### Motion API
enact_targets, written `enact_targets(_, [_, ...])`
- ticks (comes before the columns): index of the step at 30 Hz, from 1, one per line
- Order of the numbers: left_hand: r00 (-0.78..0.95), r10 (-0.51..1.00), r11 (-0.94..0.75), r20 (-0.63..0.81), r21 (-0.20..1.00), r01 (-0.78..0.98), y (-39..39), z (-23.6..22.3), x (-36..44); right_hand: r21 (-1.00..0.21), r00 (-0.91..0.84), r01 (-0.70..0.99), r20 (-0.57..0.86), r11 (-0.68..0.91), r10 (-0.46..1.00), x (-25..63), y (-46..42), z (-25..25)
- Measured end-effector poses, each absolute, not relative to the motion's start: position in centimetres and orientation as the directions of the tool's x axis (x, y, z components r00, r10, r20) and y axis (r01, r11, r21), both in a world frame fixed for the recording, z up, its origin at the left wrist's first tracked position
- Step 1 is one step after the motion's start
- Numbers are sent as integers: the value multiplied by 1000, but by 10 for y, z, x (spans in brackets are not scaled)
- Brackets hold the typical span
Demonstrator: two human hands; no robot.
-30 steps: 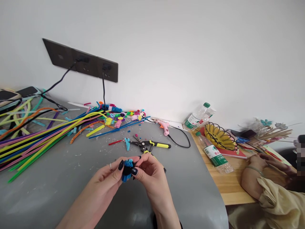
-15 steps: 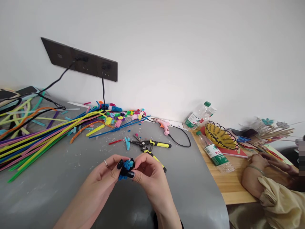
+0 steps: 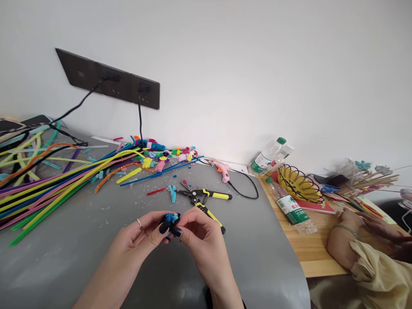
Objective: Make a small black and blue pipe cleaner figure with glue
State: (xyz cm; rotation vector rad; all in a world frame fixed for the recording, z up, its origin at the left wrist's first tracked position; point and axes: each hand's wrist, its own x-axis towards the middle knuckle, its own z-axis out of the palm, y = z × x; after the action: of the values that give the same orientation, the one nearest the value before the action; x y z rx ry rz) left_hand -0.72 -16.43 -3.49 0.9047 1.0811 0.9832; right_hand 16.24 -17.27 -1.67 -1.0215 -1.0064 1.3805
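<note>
Between the fingertips of both hands is a small blue pipe-cleaner piece (image 3: 171, 218), partly covered by fingers and dark nails. My left hand (image 3: 146, 234) pinches it from the left, a ring on one finger. From the right, my right hand (image 3: 201, 231) grips it with thumb and forefinger. Just beyond the hands lie pliers (image 3: 201, 195) with yellow-and-black handles, spread apart. A light blue pipe-cleaner bit (image 3: 172, 194) rests by their tip, beside a short red piece (image 3: 156, 191).
Long coloured pipe cleaners (image 3: 64, 184) cover the left of the grey mat. Small fuzzy figures (image 3: 162, 159) and a pink glue gun (image 3: 222, 168) lie near the wall. Plastic bottles (image 3: 292, 208), a yellow basket (image 3: 298, 184) and another person's arm (image 3: 344, 238) are at right.
The blue piece has been turned between my fingers, and less of it shows below them. My left fingers have shifted slightly around it. The other person's hand has moved a little.
</note>
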Motion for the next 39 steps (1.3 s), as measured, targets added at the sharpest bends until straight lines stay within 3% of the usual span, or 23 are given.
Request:
enact_targets(6, [165, 948, 303, -273, 933, -195, -165, -37, -8, -986, 81, -164, -52, -38, 995, 165, -176, -16])
enact_targets(12, [188, 949, 288, -254, 940, -184, -164, -35, -7, -976, 68, -208, 53, 66, 996, 168, -178, -12])
enact_targets(26, [136, 971, 211, -195, 970, -116, -171, -29, 3, -920, 43, -390, 26, 40, 999, 157, -181, -20])
enact_targets(33, [106, 986, 136, -126, 987, -89, -173, -21, 9, -930, 226, -328, 94, 166, 970, 147, -183, -24])
enact_targets(39, [23, 998, 60, -58, 995, -76, -176, -19, 15, -938, 269, -300, 90, 173, 959, 146, -185, -26])
